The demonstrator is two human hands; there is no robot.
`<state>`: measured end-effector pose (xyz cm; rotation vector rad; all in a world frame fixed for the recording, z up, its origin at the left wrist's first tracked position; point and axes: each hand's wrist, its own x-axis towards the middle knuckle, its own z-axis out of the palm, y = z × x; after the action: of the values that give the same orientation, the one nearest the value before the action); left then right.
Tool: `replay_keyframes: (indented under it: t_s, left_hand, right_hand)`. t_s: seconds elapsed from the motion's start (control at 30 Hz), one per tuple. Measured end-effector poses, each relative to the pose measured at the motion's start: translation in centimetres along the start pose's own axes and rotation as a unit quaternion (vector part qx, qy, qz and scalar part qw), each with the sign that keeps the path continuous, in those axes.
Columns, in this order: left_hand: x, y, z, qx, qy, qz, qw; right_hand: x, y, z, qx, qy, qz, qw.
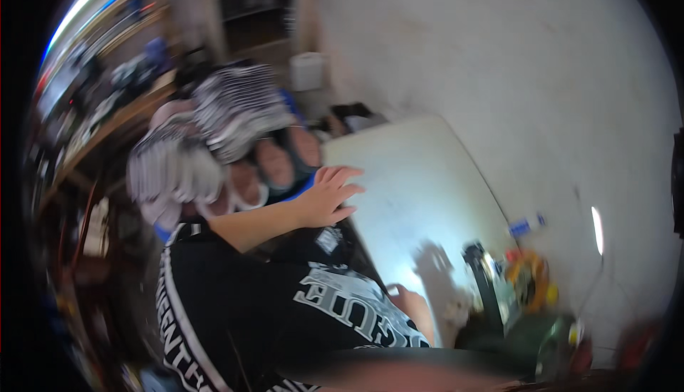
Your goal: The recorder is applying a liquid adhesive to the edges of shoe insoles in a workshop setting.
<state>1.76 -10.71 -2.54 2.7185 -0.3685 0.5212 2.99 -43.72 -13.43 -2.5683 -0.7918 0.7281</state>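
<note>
My left hand (328, 196) reaches over the near left edge of a white tabletop (406, 171), its fingers spread and nothing seen in them. Just to its left are stacks of thin, layered, grey-and-white pieces (246, 110), with rounded pinkish-brown pieces (274, 164) beside them; blur hides their exact kind. Something blue shows beneath these stacks. My right hand (413, 306) is low at the table's near edge, partly hidden by my black shirt (242, 313). A small pale spot shows at its fingertips, too blurred to name.
On the right of the table stands a dark upright device (486, 285) with a bright light. A yellow roll-like thing (527, 278) and a dark green object (538, 338) are near it. A pale wall (541, 93) borders the table. Cluttered wooden shelving (117, 117) runs along the left.
</note>
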Motion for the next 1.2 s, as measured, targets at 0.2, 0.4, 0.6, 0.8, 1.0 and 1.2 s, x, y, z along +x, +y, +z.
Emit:
replay_keyframes:
  t_s: [0.2,0.4,0.6,0.8,1.0,1.2]
  left_hand:
    - [-9.8,-3.3,-11.0,0.159,0.353,-0.231,0.893]
    - [-14.6,-1.3,-19.9,0.215,0.419,-0.315,0.824]
    - [-25.6,-12.9,-27.5,0.102,0.415,-0.450,0.784]
    - [-31.6,-17.1,-20.9,-0.436,0.396,-0.447,0.673]
    - [-32.1,-15.3,-19.6,-0.472,0.424,-0.323,0.702]
    - [-31.7,-13.5,-18.7,-0.395,0.446,-0.393,0.700]
  right_hand:
    - [2.9,-4.5,-3.2,0.074,-0.084,-0.167,0.980]
    - [7.7,-13.3,-6.3,0.094,-0.143,-0.228,0.958]
    - [12.0,-19.3,-2.3,0.245,-0.201,-0.238,0.918]
    - [18.6,-27.0,1.8,0.353,-0.274,-0.261,0.856]
    - [22.3,-35.4,7.3,0.534,-0.360,-0.174,0.745]
    - [21.9,-38.3,8.4,0.606,-0.430,-0.098,0.662]
